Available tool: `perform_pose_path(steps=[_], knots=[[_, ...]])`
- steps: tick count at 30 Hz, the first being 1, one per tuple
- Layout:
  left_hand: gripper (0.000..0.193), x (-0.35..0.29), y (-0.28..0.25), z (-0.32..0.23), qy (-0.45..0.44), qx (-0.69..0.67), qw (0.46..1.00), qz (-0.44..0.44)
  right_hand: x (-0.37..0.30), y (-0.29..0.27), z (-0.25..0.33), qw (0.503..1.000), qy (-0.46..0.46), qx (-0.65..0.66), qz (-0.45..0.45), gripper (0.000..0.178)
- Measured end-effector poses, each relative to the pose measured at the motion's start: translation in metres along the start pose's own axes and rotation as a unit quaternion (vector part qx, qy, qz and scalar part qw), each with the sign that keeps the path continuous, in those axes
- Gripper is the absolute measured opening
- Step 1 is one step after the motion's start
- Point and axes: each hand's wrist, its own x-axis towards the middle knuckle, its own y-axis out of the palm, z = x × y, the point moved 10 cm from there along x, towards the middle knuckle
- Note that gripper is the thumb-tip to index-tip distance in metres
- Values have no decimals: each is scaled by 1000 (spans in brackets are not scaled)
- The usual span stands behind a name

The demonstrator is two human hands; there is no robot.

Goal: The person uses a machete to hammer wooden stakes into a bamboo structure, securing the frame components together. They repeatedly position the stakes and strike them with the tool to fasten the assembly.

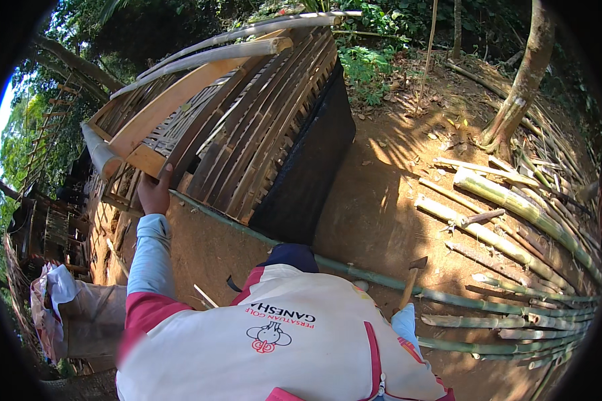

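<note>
My left hand [155,192] reaches forward and is closed on the near end of a dark wooden slat [197,144], beside a short pale board [146,160]. The slat belongs to a slatted wood and bamboo frame [247,134], whose right side is covered by a black sheet [314,154]. A hammer [409,281] with a pale wooden handle and a dark head sticks up past the light blue cuff of my right arm [406,325]. My right hand itself is hidden by the sleeve, with the handle rising from where it grips.
A long green bamboo pole [231,225] crosses the ground in front of me. To the right lie several cut bamboo poles [515,200] and a forked piece of wood [478,217]. A tree trunk [525,80] stands at the far right. Pale bamboo poles [241,50] rest over the frame.
</note>
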Motion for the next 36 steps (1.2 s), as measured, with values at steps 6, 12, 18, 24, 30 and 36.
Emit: perform_pose_path(steps=[6, 12, 18, 24, 30, 36], knots=[[47, -1, 0, 18, -5, -103, 995, -8, 6, -23, 9, 998, -18, -48, 22, 57], [49, -5, -3, 10, -3, -107, 994, -28, 24, -32, 58, 994, -61, -89, 36, 56], [49, -6, -3, 12, -7, -95, 995, -33, 41, -39, 108, 985, -111, -126, 43, 55], [50, -2, 0, 11, -7, -67, 997, -30, 48, -51, 140, 978, -143, -143, 42, 54], [49, -5, -7, 10, -27, 16, 998, -48, 49, -71, 151, 974, -159, -158, 36, 53], [49, -6, 0, 15, -25, -19, 997, -70, 66, -81, 174, 967, -170, -184, 35, 51]])
